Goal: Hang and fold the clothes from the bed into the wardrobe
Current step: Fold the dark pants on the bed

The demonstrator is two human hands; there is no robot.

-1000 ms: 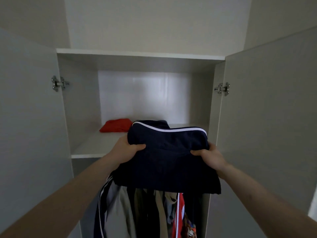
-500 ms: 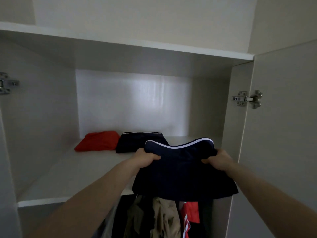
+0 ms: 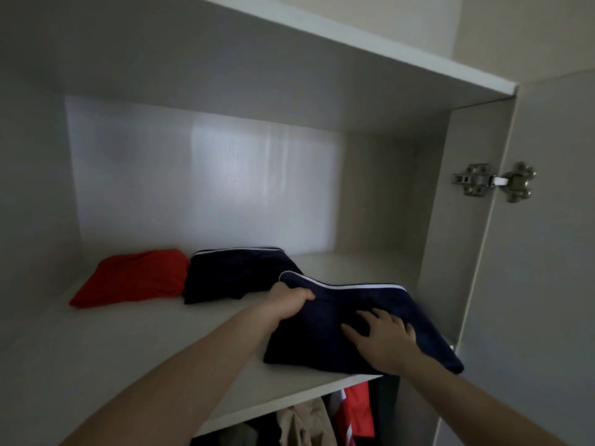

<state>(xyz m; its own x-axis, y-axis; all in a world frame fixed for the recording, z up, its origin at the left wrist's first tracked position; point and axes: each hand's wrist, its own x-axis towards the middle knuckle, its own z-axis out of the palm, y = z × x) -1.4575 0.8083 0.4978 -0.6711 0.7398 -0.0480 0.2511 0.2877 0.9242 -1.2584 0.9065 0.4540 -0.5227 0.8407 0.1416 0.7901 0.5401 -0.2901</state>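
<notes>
The left hand (image 3: 291,299) grips the back left corner of the folded navy garment (image 3: 360,329), fingers curled round the cloth just under its white piping; the right hand (image 3: 384,341) lies flat on top of the same garment, fingers spread and straight, pressing rather than holding; that split looks deliberate, one hand steering the edge while the other pins the fold so it does not spring open. The garment rests on the wardrobe shelf (image 3: 128,349), at the right-hand side, its near right corner jutting just past the shelf's front edge; I judge it is set down but not yet pushed fully home. Beside it, toward the back, sits a second folded navy piece (image 3: 235,275) with the same white trim, the two touching or nearly so where the piping rises; left of that lies a folded red garment (image 3: 135,276), touching the navy one; the pieces form a row, so the new one seems meant to extend it. Below the shelf, hanging clothes (image 3: 309,423) show, beige and red among them; on the right the open door (image 3: 547,284) hangs on a metal hinge (image 3: 494,181).
</notes>
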